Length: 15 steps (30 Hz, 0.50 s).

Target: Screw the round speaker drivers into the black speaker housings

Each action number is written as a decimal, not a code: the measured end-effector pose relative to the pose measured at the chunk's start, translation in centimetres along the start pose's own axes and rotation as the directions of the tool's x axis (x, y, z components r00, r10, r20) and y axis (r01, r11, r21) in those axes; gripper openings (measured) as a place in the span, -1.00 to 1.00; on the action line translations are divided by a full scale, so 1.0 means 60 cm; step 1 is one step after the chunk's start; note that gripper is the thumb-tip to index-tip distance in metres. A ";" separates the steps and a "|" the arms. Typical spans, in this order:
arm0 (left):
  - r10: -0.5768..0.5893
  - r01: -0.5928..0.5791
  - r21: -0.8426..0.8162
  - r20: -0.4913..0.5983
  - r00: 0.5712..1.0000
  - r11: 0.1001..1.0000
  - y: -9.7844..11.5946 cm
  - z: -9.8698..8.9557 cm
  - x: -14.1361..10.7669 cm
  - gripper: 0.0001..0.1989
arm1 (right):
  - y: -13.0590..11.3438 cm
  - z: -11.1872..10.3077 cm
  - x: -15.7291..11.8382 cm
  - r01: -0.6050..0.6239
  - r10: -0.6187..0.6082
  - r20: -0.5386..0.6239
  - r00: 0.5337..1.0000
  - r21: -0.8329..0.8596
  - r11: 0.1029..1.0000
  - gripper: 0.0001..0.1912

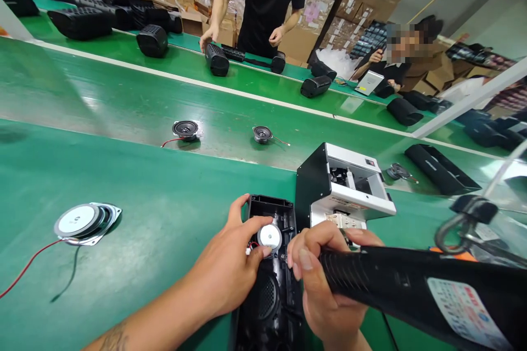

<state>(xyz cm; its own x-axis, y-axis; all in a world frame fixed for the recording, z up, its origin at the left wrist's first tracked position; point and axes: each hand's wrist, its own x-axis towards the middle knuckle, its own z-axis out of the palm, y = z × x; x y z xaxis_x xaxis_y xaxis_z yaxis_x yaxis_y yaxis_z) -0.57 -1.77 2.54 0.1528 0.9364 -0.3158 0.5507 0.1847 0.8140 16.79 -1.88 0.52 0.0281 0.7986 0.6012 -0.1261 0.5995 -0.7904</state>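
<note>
An open black speaker housing lies on the green mat, with a small round speaker in its upper part. My left hand has its thumb and fingers around that speaker, beside a small white connector on a red wire. My right hand is wrapped round the front of a black power screwdriver. The driver's tip points left at the housing's right side, close to the small speaker. A larger speaker with a red wire rests magnet up at the left.
Right behind the housing stands a black and white screw feeder. Two speakers sit on the green conveyor. Beyond, a person in black handles a black housing. A cable hook hangs at right.
</note>
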 end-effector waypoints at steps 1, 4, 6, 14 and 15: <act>-0.003 0.003 -0.002 -0.002 1.000 1.000 0.001 0.000 -0.001 -0.54 | -0.001 0.004 0.004 0.006 -0.006 -0.012 1.000 0.021 1.000 -0.44; -0.010 0.010 -0.038 -0.012 1.000 0.999 0.002 0.001 -0.003 -0.52 | -0.006 0.014 0.013 0.020 -0.018 -0.048 0.999 0.034 0.999 -0.48; -0.005 0.004 -0.061 -0.018 1.000 0.998 0.005 0.002 -0.004 -0.51 | -0.009 0.013 0.014 0.021 -0.020 -0.051 0.998 0.025 0.999 -0.45; 0.047 -0.045 -0.040 0.057 0.997 0.998 0.002 -0.022 -0.013 -0.18 | 0.043 -0.035 -0.011 -0.079 0.067 -0.055 0.996 -0.268 0.960 -0.65; 0.067 -0.064 -0.046 0.070 0.995 0.997 -0.004 -0.025 -0.023 -0.06 | 0.049 -0.040 -0.014 -0.095 0.080 -0.068 0.995 -0.276 0.956 -0.62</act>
<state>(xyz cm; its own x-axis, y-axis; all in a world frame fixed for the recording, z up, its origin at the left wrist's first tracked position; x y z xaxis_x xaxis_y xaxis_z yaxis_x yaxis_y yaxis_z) -2.14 -2.64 3.52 0.2468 0.9234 -0.2939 0.5017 0.1377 0.8540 18.77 -0.65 -2.60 0.0851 0.8455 0.5271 0.1503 0.5121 -0.8457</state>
